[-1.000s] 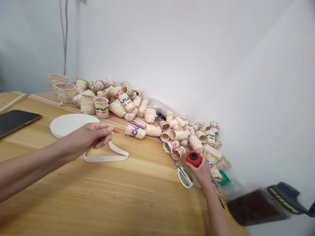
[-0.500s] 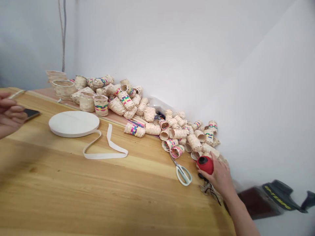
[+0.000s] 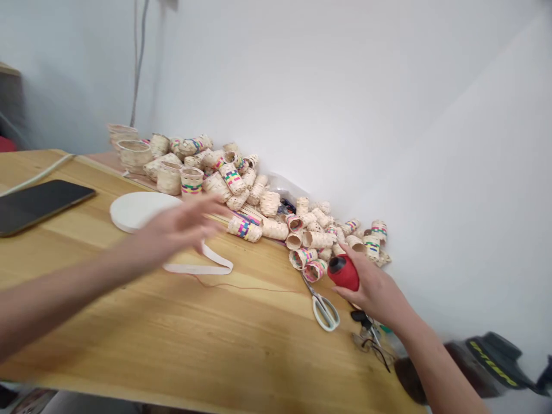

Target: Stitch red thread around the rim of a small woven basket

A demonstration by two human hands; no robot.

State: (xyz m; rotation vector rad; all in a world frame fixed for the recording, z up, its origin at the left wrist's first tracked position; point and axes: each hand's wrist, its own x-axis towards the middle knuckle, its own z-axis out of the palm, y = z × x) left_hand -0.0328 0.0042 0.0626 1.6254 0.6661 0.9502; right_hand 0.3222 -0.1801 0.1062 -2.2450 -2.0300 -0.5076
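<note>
My right hand (image 3: 366,284) is wrapped round a red spool of thread (image 3: 345,272) with a black core end, held above the right side of the wooden table. My left hand (image 3: 181,227), blurred by motion, reaches over the white ribbon roll (image 3: 140,208); its fingers look stretched out and apart, with nothing visible in them. A loose length of white ribbon (image 3: 211,268) lies just beyond it. Across the wood below runs a thin red thread (image 3: 254,287). Scissors with pale handles (image 3: 325,311) rest left of and below my right hand.
Along the wall several small woven baskets (image 3: 269,203) lie heaped, some with coloured bands. At the left are a black phone (image 3: 43,204) and a pale cable (image 3: 41,172). Glasses (image 3: 371,342) lie near the right table edge, beside a dark object with yellow lettering (image 3: 491,362).
My left hand has swung in from the left edge to over the ribbon roll. My right hand has shifted slightly left with the spool. The red thread and the whole phone now show.
</note>
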